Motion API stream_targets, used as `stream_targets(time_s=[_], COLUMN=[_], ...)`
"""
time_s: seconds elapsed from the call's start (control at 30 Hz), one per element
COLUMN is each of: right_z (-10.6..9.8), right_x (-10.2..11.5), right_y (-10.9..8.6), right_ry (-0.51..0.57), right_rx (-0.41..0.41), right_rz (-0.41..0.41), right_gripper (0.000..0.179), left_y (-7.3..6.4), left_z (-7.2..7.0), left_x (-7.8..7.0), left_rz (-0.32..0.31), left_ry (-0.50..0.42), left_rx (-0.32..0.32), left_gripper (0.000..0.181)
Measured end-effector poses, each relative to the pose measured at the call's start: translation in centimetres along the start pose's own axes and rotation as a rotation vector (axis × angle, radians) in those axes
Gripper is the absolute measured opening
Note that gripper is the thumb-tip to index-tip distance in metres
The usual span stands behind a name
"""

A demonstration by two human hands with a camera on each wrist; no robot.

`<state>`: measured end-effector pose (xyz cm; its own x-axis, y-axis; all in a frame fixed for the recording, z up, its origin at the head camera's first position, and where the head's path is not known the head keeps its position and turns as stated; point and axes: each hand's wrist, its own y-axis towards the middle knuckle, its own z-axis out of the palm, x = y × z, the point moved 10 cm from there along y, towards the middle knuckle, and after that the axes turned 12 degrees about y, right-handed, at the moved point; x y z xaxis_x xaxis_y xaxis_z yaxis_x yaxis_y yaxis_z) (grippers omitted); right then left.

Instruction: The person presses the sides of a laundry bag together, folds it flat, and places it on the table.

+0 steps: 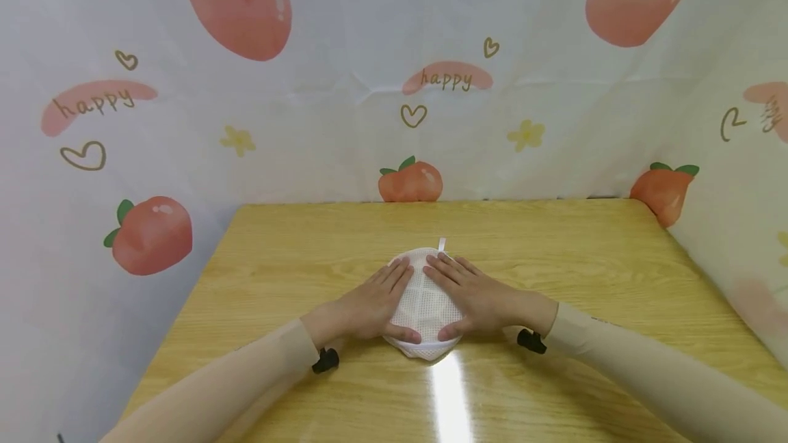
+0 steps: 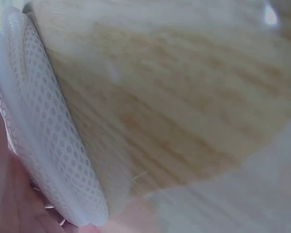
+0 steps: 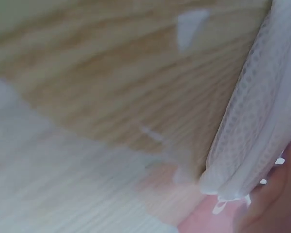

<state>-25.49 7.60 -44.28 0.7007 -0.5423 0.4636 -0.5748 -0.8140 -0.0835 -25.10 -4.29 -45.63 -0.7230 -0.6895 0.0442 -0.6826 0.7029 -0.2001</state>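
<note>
A round white mesh laundry bag (image 1: 425, 306) lies in the middle of the wooden table, with a small white tab (image 1: 442, 244) sticking up from its far edge. My left hand (image 1: 375, 299) rests on the bag's left side and my right hand (image 1: 480, 296) on its right. Both hands have their fingers extended and thumbs spread toward the near rim. From the side, the left wrist view gives the bag's honeycomb mesh wall (image 2: 53, 126) and piped edge. In the right wrist view the mesh wall (image 3: 252, 107) stands on the tabletop, my fingers (image 3: 274, 199) beside it. The bag's inside is hidden.
The wood-grain table (image 1: 295, 238) reaches back to a white curtain (image 1: 332, 135) printed with peaches, hearts and the word "happy". Curtain fabric also hangs along both sides. A bright strip of light reflects (image 1: 451, 395) off the tabletop nearest me.
</note>
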Motion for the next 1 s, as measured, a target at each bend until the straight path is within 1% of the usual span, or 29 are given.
stream_targets(time_s=[0.1,0.2,0.27,0.4,0.53,0.67,0.83,1.0], right_z=[-0.1,0.0,0.1,0.3,0.5,0.8,1.2,1.4], right_x=[-0.2,-0.5,-0.6,-0.7,-1.0,-1.2,-1.2,-1.1], right_y=[0.3,0.6,0.7,0.9,0.8,0.8,0.8,1.0], right_ry=[-0.015,0.001,0.031,0.089,0.116,0.128,0.138,0.099], right_rx=[-0.002,0.004,0.012,0.032,0.047,0.055,0.093,0.129], right_rz=[-0.006,0.004,0.01,0.021,0.028,0.026,0.041,0.075], right_gripper=[0.12,0.126,0.127,0.126,0.125,0.124,0.124,0.122], left_y=[0.1,0.1,0.1,0.1,0.3,0.6,0.9,0.9], left_z=[-0.2,-0.3,-0.4,-0.2,0.1,0.5,0.8,1.1], left_x=[-0.3,-0.5,-0.5,-0.3,-0.2,-0.1,-0.3,-0.4], left_rz=[0.016,0.029,0.03,0.026,0.037,0.036,0.049,0.047], left_ry=[0.032,0.04,0.024,-0.036,-0.086,-0.1,-0.064,-0.01], left_rx=[-0.008,-0.012,-0.009,0.004,0.006,0.014,0.035,0.063], left_gripper=[0.122,0.123,0.123,0.123,0.122,0.121,0.12,0.118])
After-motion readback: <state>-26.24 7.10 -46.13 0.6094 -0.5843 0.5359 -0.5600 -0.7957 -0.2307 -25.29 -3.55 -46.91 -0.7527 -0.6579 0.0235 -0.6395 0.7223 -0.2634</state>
